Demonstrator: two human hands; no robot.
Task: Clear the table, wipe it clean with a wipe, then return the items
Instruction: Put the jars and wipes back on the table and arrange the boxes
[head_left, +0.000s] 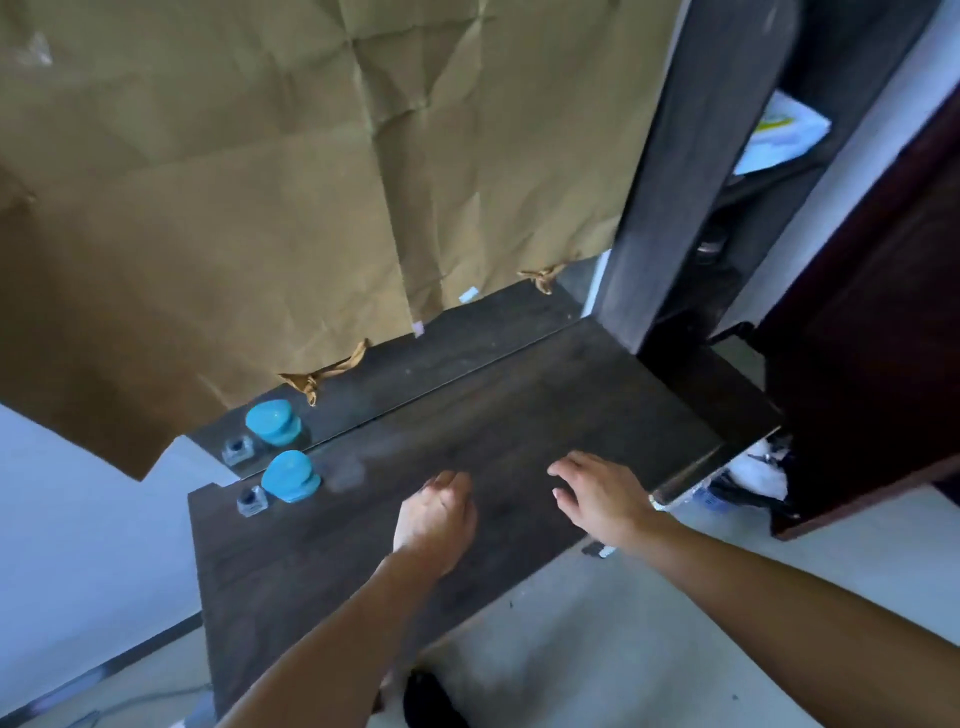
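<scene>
Blurred, cropped and covered parts of the scene

Brown paper (260, 182) covers most of the mirror (415, 364), hiding its upper part. Both forearms run off the bottom and right edges of the frame. The left hand (436, 519) is motion-blurred, its fingertips indistinct. The small clear jar (252, 500) at centre left is too small to identify its contents. Items on the shelf (779, 135) at upper right are cropped and unclear, as is the clutter (753, 473) below the table's right end.

Head view, close, looking steeply down over table (363, 561).
</scene>
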